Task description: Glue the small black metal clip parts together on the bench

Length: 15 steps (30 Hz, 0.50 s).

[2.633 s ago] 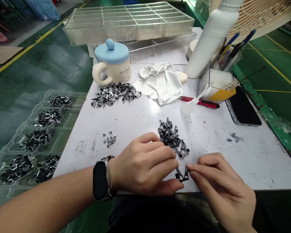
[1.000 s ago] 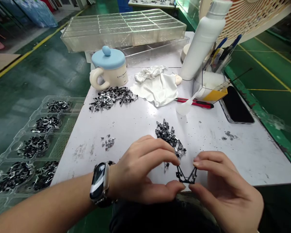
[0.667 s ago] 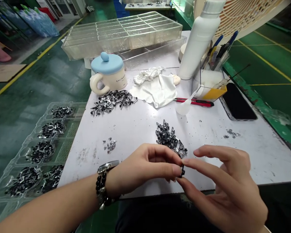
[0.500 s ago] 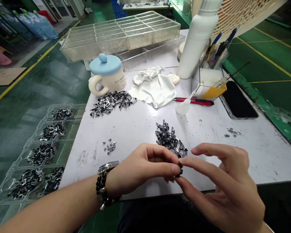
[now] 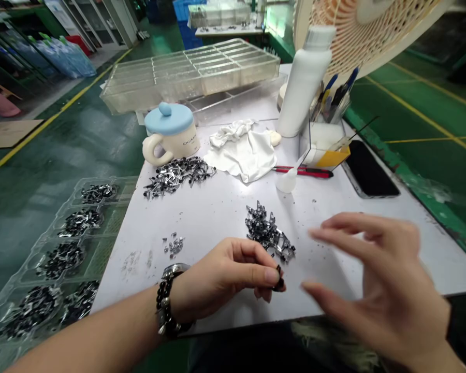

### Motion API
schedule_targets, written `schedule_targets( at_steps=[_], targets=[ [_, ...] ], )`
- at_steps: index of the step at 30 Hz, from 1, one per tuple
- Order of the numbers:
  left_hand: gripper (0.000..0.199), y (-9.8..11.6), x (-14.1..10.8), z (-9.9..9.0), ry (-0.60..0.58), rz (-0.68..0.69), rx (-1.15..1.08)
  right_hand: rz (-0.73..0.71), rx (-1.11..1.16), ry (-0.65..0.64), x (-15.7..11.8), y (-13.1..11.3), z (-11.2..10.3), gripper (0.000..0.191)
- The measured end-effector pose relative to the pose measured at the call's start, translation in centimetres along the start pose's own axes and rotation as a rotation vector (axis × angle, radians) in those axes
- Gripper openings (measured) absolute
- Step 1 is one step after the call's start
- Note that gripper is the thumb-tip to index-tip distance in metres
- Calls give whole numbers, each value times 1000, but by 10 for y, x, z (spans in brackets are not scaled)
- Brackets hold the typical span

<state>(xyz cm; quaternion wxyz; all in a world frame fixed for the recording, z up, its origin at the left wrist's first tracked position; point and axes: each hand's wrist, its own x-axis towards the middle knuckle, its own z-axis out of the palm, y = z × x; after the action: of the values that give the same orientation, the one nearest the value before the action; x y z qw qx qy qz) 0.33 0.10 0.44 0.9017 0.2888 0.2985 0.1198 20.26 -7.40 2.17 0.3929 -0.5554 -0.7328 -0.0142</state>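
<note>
Black and partly covered, a small part point(image 5: 280, 280) is pinched in the grip of your left hand point(image 5: 233, 274), near the front edge of the white worktop point(image 5: 213, 223). Your right hand point(image 5: 396, 280) is blurred: its grip is released, thumb and fingers spread, apart from the left. Just beyond your left fingers lies a heap of black angular pieces point(image 5: 264, 230); farther left, small silvery bits point(image 5: 174, 246).
</note>
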Motion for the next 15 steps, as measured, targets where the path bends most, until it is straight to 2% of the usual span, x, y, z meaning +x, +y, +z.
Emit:
schedule_targets(
  at_steps=[2, 4, 5, 6, 9, 11, 15],
  targets=[
    [19, 0, 0, 0, -1, 9, -39, 76, -26, 178, 15, 37, -10, 42],
    [19, 0, 0, -1, -6, 24, -66, 165, -151, 448, 35, 82, -20, 43],
    [19, 1, 0, -2, -7, 36, -79, 269, -195, 500, 46, 104, -24, 47],
    [18, 1, 0, -2, -8, 46, -89, 356, -185, 497, 57, 123, -26, 55],
    [18, 2, -1, -2, -12, 69, -102, 371, -100, 347, 84, 159, -23, 60],
    [19, 3, -1, -1, -6, 80, -101, 343, -78, 278, 95, 165, -13, 45],
    [22, 6, 0, 0, 17, 87, -119, 324, -192, 380, 107, 161, 1, 27]
  ],
)
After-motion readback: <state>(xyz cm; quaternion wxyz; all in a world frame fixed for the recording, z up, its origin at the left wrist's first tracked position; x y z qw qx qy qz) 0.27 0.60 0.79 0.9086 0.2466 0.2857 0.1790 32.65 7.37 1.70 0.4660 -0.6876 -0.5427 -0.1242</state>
